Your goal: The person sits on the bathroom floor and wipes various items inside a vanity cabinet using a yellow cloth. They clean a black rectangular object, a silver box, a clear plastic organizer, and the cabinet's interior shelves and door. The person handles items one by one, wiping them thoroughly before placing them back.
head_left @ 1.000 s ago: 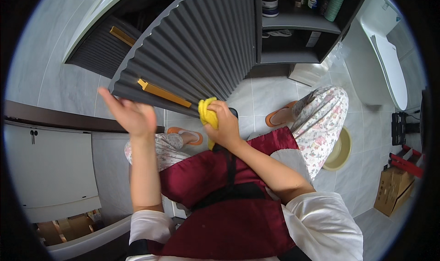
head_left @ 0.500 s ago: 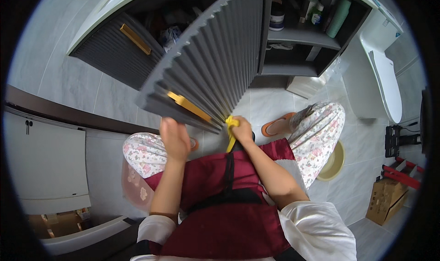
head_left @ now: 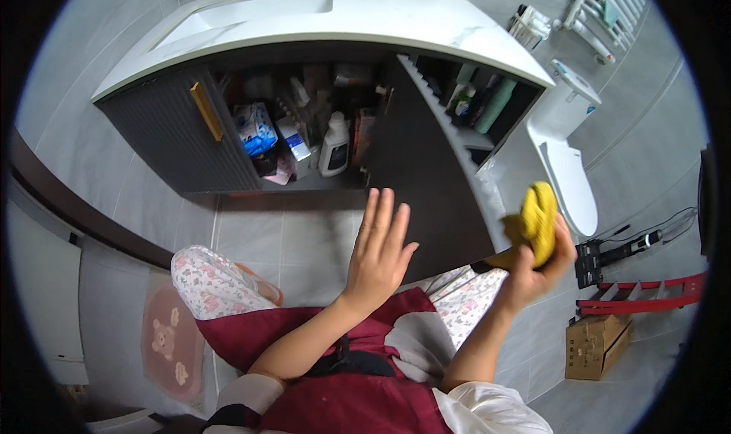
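Observation:
My right hand [head_left: 539,270] grips a bunched yellow cloth [head_left: 537,215] beside the outer edge of the open cabinet door [head_left: 422,167]. My left hand [head_left: 378,253] is open, fingers stretched out, in front of the door's smooth dark inner face; whether it touches the panel I cannot tell. Behind the door stands the dark vanity cabinet [head_left: 171,137]. Inside it are a white bottle [head_left: 336,146], a blue-and-white soft pack [head_left: 256,129] and a white-and-blue box [head_left: 294,138], among other items partly in shadow.
A white countertop [head_left: 396,15] tops the cabinet. Right of it stand a toilet [head_left: 562,167], a red step stool [head_left: 640,295] and a cardboard box [head_left: 595,346]. A green bottle [head_left: 499,105] sits on the side shelf. A pink bear mat [head_left: 173,343] lies at left.
The door has swung wide to the right, exposing its inner face and the cabinet's contents. My right hand has moved right with the yellow cloth; my left has moved right too. The view has shifted.

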Demonstrator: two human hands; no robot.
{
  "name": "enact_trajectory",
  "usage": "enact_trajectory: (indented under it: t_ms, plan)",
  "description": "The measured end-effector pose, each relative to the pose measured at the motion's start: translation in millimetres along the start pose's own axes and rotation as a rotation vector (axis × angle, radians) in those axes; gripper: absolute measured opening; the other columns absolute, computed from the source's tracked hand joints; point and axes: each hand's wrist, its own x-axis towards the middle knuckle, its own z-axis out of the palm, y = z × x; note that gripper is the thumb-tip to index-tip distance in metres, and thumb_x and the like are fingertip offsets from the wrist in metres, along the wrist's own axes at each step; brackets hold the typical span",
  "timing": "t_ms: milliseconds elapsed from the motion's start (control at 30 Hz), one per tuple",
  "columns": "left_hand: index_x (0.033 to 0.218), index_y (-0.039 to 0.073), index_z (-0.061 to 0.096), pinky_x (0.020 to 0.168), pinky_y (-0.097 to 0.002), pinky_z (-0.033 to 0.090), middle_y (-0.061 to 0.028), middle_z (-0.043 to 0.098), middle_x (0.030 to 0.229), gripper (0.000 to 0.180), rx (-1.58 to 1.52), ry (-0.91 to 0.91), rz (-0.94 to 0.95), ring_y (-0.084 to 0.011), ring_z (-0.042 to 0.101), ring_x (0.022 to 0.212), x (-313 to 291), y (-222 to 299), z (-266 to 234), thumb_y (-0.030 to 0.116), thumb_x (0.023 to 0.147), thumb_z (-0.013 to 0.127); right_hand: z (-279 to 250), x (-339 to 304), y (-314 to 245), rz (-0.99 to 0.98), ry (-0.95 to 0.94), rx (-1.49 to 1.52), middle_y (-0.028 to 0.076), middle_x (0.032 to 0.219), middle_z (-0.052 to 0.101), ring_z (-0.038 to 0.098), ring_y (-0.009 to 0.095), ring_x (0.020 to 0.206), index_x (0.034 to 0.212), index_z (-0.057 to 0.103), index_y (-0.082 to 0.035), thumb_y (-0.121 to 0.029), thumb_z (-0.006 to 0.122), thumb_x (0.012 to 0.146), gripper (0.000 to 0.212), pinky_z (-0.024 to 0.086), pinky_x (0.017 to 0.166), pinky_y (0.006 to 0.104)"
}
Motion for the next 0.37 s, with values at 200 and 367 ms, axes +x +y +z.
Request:
enact_trajectory:
  t_ms: [200,367]
  plan:
    - [0.134,-0.001,0.03,0.103,-0.0473,0.029,-0.0245,0.028,0.139,0.07,-0.471,0.14,0.333,-0.0425,0.029,0.128,-12,47,-25,0.017,0.077,0.066,-57,14,-75,-0.244,0.074,0.262,0.021,0.101,0.052,0.057,0.029,0.089,0.107,0.042,-0.004,-0.034,0.058,0.077,0.045,0.049,0.079,0.041]
    - [0.135,0.014,0.027,0.099,-0.0593,0.03,-0.0178,0.036,0.134,0.064,-0.833,0.298,0.57,-0.0384,0.038,0.123,-48,96,26,0.032,0.083,0.06,-56,-18,-77,-0.5,-0.321,0.588,0.011,0.084,0.054,0.057,0.022,0.069,0.084,0.062,-0.014,-0.019,0.07,0.072,0.015,0.049,0.06,0.0301]
